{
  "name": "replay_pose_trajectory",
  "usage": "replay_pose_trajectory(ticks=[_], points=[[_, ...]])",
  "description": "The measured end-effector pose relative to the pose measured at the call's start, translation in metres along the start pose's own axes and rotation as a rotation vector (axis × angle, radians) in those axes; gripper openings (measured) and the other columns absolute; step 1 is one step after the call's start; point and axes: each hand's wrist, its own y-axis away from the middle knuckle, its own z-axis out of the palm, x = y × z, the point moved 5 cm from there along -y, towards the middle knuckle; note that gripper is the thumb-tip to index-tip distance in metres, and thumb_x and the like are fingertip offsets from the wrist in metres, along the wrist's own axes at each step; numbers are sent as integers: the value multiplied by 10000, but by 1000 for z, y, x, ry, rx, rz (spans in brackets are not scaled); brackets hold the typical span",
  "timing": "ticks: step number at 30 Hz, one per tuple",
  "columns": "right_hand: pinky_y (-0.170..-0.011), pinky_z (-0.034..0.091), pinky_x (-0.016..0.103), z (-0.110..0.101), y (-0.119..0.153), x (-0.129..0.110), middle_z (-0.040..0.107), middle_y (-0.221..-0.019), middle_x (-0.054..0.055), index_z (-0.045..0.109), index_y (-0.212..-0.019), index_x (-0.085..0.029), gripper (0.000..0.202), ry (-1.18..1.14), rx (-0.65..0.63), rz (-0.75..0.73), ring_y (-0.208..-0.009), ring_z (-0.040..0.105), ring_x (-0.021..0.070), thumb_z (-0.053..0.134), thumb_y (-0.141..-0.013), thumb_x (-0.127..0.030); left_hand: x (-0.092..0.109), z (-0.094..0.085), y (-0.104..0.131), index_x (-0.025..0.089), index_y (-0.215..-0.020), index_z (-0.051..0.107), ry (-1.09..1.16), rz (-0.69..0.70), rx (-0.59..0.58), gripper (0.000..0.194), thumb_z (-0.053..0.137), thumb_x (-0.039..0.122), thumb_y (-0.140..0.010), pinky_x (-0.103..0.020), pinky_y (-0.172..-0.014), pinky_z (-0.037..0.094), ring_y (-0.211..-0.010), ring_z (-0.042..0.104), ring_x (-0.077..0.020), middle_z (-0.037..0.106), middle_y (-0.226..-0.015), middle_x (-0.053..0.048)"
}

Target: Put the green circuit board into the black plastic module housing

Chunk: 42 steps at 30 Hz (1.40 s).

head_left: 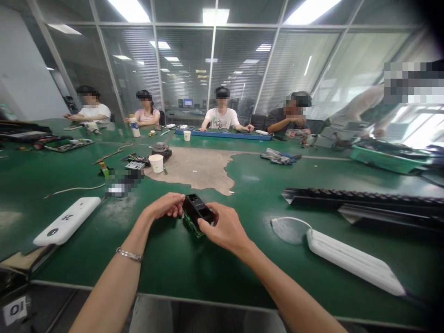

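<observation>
A small black plastic housing (199,209) is held tilted over the green table in front of me. Along its lower left side shows a green circuit board (190,225); whether the two are fastened together I cannot tell. My right hand (224,226) grips the housing's near right end, thumb on the near side and fingers behind it. At the far left corner, my left hand (169,206) has its fingers curled, with the fingertips pinching the housing's edge. A bracelet (129,254) circles my left wrist.
White power banks lie left (69,221) and right (354,261), the right one with a cable. Black metal rails (340,199) rest at right. Ahead are a paper cup (156,163), electronic parts, gloves (279,156) and a green basket (388,159). Several people sit or stand around the table.
</observation>
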Motion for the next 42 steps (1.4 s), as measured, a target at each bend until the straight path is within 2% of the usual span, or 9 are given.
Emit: replay_pose_trajectory(ticks=[8,13,17,21,23,29,33,37,42], points=[[-839,467,324,15,8,-6,688,-1065,90,565,-1246,-174,502,83,-7,-90,-958,638,248,599,-781,-360,-3,0,-1,129,-919,606,-36,-13,35,640,495,750,-809,-225,-391,383,-413,552,-124,656,-596,-40],[-861,464,335,20,12,-2,674,-1097,95,528,-1292,-183,555,94,-85,-93,-994,630,254,619,-786,-390,3,3,3,150,-894,604,-77,48,-11,540,559,683,-818,-198,-381,365,-396,506,-94,616,-581,-5],[-834,458,325,20,12,6,687,-1021,87,605,-1177,-175,517,69,-108,-78,-961,630,244,648,-788,-514,3,5,6,151,-883,611,-100,70,-59,443,638,588,-817,-166,-394,351,-424,493,-71,583,-588,20],[-706,440,279,28,12,15,679,-813,48,666,-841,-179,359,71,-139,-44,-772,624,194,636,-803,-535,0,5,2,153,-910,614,-80,54,-75,409,673,545,-809,-155,-403,337,-457,507,-68,581,-630,24],[-700,433,271,31,12,18,674,-800,41,660,-813,-182,330,66,-119,-42,-765,617,185,635,-809,-512,-1,5,-1,152,-905,605,-78,35,-79,414,675,548,-806,-159,-405,342,-467,522,-74,588,-643,19],[-771,445,290,36,11,23,670,-917,67,662,-992,-169,453,3,-24,-38,-870,611,201,660,-789,-574,-4,5,-6,165,-876,553,-37,-43,-92,437,639,590,-821,-162,-436,395,-522,594,-100,626,-685,1],[-727,434,278,36,9,20,642,-822,40,650,-876,-177,326,2,-1,-55,-789,583,181,665,-793,-492,-5,0,-3,162,-1004,576,64,0,-44,439,631,567,-844,-150,-443,402,-510,579,-80,639,-701,-4],[-681,415,265,24,5,18,614,-770,23,636,-830,-182,253,-27,77,-55,-734,553,164,661,-792,-431,-5,-2,1,153,-1024,572,173,27,-69,419,620,539,-869,-169,-483,455,-528,592,-81,668,-761,-35],[-725,423,272,-3,-7,33,649,-844,38,663,-941,-176,228,-58,207,12,-776,575,172,616,-817,-361,-5,-3,-1,129,-1090,583,181,-1,-87,483,550,572,-900,-153,-455,437,-527,605,-92,670,-722,-52]])
